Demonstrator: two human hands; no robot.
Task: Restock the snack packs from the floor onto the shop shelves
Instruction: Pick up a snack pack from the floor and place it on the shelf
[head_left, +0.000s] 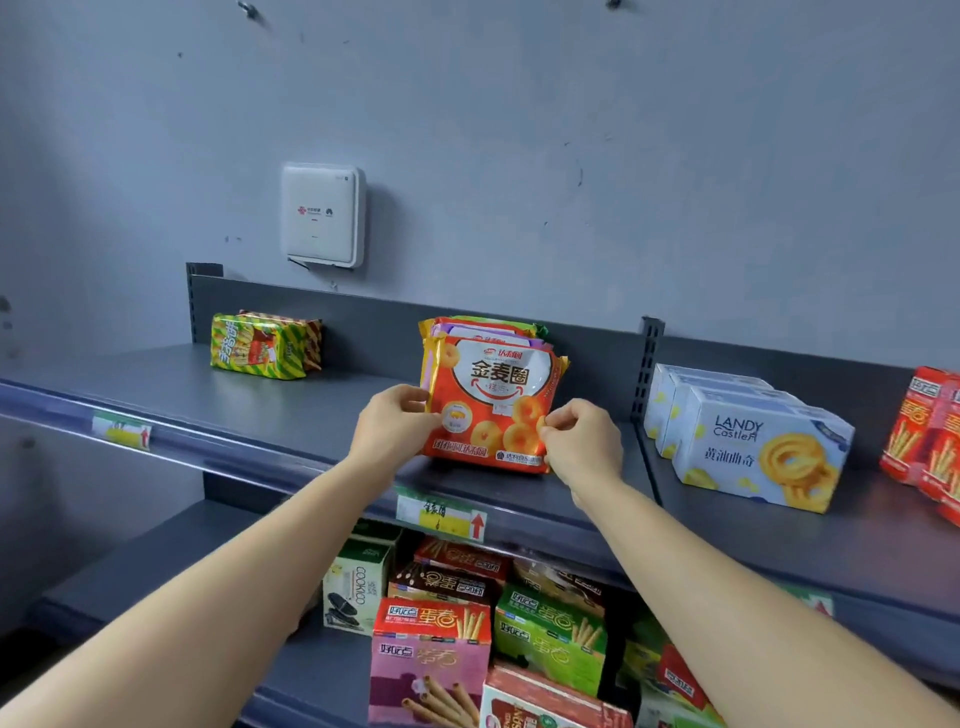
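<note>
Restocking judged partway: orange snack pack stood upright, front of row on upper shelf, edges pinched by fingers of left hand & right hand; floor stock not seen.

front snack pack: orange-red, white panel, golden rings;
striped pack: green and yellow diagonal stripes;
cookie boxes: white, yellow swirls;
shelf: dark grey;
price label: green, yellow, red arrow

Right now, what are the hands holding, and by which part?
The orange plastic ring-snack pack standing on the grey metal shelf. The left hand pinches its left edge; the right hand pinches its lower right edge.
</note>
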